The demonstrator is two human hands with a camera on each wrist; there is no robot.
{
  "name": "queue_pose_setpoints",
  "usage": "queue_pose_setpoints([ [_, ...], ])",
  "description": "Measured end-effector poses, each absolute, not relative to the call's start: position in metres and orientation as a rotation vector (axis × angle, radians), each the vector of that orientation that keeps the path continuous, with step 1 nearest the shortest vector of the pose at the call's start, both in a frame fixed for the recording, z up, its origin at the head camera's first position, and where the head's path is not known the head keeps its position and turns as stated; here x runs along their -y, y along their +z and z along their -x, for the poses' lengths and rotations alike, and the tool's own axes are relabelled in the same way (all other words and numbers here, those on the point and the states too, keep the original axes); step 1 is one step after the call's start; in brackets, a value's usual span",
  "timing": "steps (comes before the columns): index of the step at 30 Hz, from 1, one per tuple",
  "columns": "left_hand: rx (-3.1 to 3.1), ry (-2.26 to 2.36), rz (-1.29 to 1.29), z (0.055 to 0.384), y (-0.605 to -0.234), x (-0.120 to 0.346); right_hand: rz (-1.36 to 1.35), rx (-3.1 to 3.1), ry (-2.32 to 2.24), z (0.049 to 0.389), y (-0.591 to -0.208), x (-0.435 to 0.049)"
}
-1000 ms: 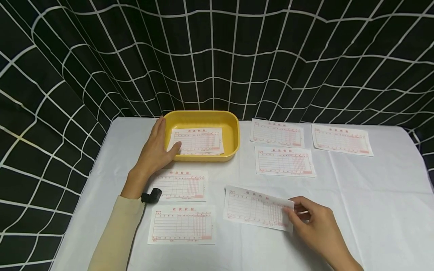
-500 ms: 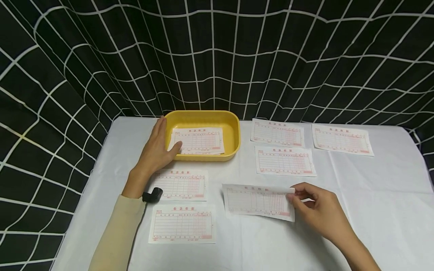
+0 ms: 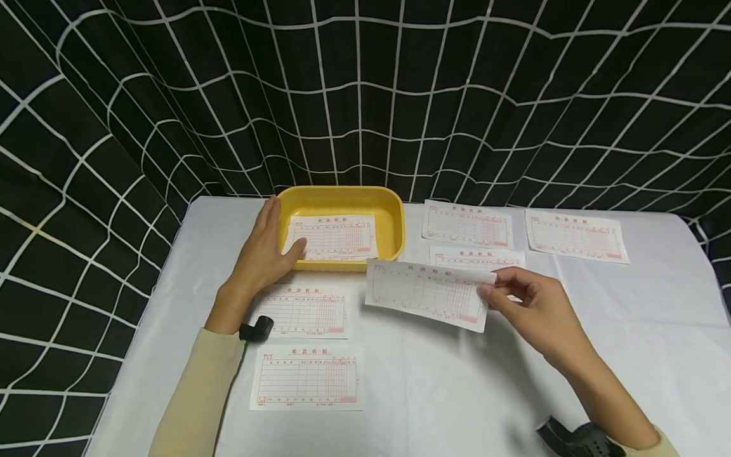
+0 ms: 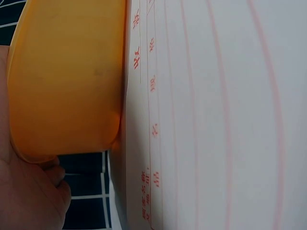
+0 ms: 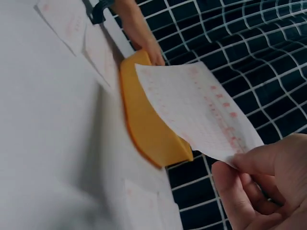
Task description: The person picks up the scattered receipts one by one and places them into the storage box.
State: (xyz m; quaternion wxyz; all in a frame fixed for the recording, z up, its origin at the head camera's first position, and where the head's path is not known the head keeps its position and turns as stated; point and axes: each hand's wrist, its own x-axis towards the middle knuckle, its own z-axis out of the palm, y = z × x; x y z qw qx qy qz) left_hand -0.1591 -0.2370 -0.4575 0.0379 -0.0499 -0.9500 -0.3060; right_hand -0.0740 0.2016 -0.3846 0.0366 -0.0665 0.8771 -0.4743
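My right hand (image 3: 533, 308) pinches the right end of a receipt slip (image 3: 425, 293) between thumb and fingers. The slip, printed in red, hangs above the table, its left upper corner overlapping the front right corner of a yellow plastic tray (image 3: 342, 202). In the right wrist view the slip (image 5: 196, 103) slants across the tray (image 5: 148, 124). My left hand (image 3: 259, 251) holds the tray's left end, thumb over the rim and fingers along the outside. Inside the tray lies a small pile of receipt slips (image 3: 334, 238).
Two receipt slips lie left of centre, an upper one (image 3: 308, 311) partly under my left wrist and a lower one (image 3: 308, 377). Three more lie at the back right, one (image 3: 476, 254) partly covered by the held slip. A black cloth with white grid lines (image 3: 365, 95) hangs behind the table.
My right hand has lifted the pinched receipt slip and carried it away from me toward the tray, tilting it. My left hand stays on the tray.
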Motion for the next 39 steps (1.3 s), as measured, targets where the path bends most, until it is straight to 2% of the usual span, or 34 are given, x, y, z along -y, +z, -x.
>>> queue_pose_setpoints([
  [12,2.912,-0.936,0.161,0.159,-0.457,0.240,0.231,-2.540,-1.649,0.137,-0.367,-0.155],
  [21,2.899,-0.935,0.173,0.161,-0.458,0.239,0.353,-2.650,-1.407,0.187,-0.368,-0.119],
  [39,2.906,-0.949,0.171,0.159,-0.459,0.239,0.555,-2.692,-1.266,0.204,-0.385,-0.067],
])
